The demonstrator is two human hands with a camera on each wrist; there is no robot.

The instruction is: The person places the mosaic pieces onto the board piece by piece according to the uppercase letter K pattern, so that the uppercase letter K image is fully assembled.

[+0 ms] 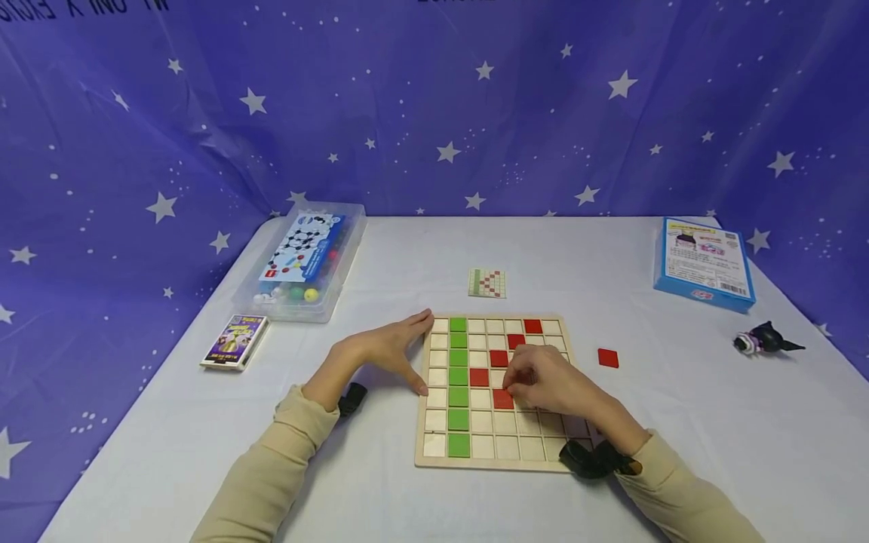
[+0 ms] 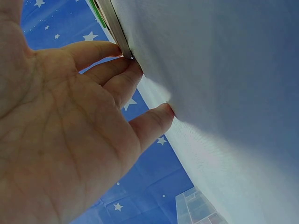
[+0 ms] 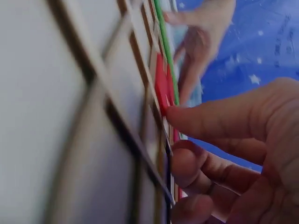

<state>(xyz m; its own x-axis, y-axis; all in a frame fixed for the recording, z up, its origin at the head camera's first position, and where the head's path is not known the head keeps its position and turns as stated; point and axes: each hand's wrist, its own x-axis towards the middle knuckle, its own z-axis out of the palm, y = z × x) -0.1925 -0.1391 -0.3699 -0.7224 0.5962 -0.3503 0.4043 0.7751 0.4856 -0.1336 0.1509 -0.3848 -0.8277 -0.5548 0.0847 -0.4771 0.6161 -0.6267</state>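
Observation:
A wooden grid board [image 1: 494,466] lies on the table, with a column of green tiles [image 1: 459,377] and several red tiles [image 1: 478,377] on a diagonal. My left hand [image 1: 390,348] spreads along the board's left side, thumb and fingertips at its edge; the left wrist view shows a fingertip against the rim. Over the middle of the grid, my right hand [image 1: 550,381] has bent fingers. Its thumb tip touches the corner of the nearest red tile [image 3: 161,84], which lies in a square, while the other fingertips stay apart from it. A loose red tile [image 1: 607,357] lies right of the board.
Behind the board lies a small pattern card [image 1: 487,283]. At the left are a clear plastic case [image 1: 326,286] and a small card box [image 1: 234,343]. A blue box [image 1: 704,264] and a small black figure [image 1: 763,339] are at the right.

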